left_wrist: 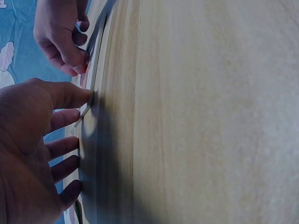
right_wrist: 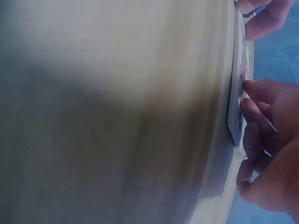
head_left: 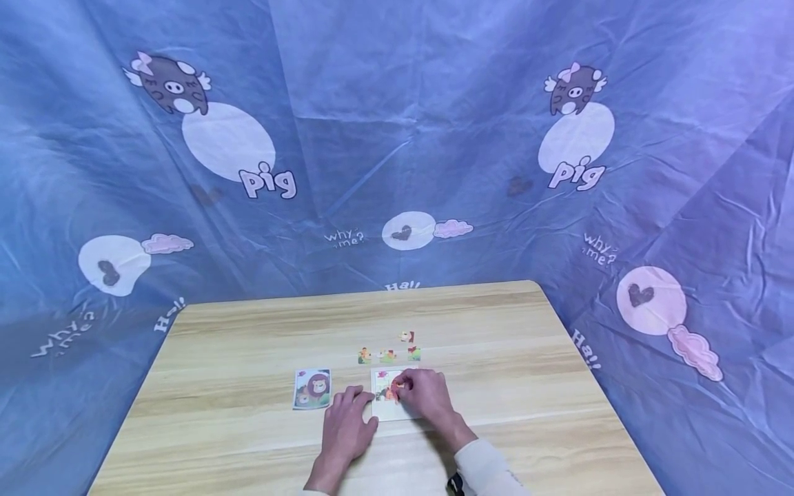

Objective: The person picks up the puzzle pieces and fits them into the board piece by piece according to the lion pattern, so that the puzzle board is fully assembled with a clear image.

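A white puzzle board [head_left: 392, 413], partly filled with printed pieces, lies flat on the table before me. My right hand [head_left: 431, 396] is over its right part, thumb and fingertips pinching a reddish-orange puzzle piece [head_left: 395, 386] at the picture. The hand covers much of the board there. On the board's left edge rests my left hand [head_left: 349, 426], fingers spread and loosely bent; the left wrist view shows its thumb [left_wrist: 74, 94] touching the edge. Above the board lie loose puzzle pieces: one [head_left: 364, 355], another [head_left: 387, 355], a third [head_left: 413, 353] and one farther back [head_left: 406, 337].
A picture card [head_left: 312, 389] with a lion and a smaller animal lies left of the left hand. The wooden table [head_left: 248, 331] has rounded corners. Blue printed cloth [head_left: 397, 165] hangs behind and on both sides of it.
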Tool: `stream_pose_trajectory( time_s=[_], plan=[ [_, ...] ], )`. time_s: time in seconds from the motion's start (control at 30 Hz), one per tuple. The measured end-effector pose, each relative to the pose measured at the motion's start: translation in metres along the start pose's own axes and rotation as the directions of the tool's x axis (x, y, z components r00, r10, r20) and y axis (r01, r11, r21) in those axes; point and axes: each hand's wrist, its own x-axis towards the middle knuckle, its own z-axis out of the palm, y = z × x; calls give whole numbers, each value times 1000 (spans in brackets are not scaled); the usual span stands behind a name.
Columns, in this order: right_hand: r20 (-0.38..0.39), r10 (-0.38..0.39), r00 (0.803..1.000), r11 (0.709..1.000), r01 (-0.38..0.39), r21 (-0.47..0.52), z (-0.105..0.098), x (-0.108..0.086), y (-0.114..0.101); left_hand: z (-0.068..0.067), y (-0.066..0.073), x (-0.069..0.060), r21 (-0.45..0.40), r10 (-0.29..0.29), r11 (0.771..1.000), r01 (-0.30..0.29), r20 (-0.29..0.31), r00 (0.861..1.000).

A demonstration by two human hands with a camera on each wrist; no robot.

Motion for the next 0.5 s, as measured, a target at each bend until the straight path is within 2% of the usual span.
stream_pose_trajectory(
  time_s=[0.1,0.2,0.5],
  plan=[
    [-48,-65,997,998,63,-27,3,-4,2,2,-1,1,-3,7,1000,-7,-1,1000],
    [-55,-116,992,991,113,-65,3,-8,5,4,-2,2,-3,14,1000,-14,-2,1000],
    [50,-160,986,982,164,-93,2,-10,12,10,-8,4,15,21,1000,-20,-3,1000]
  ],
)
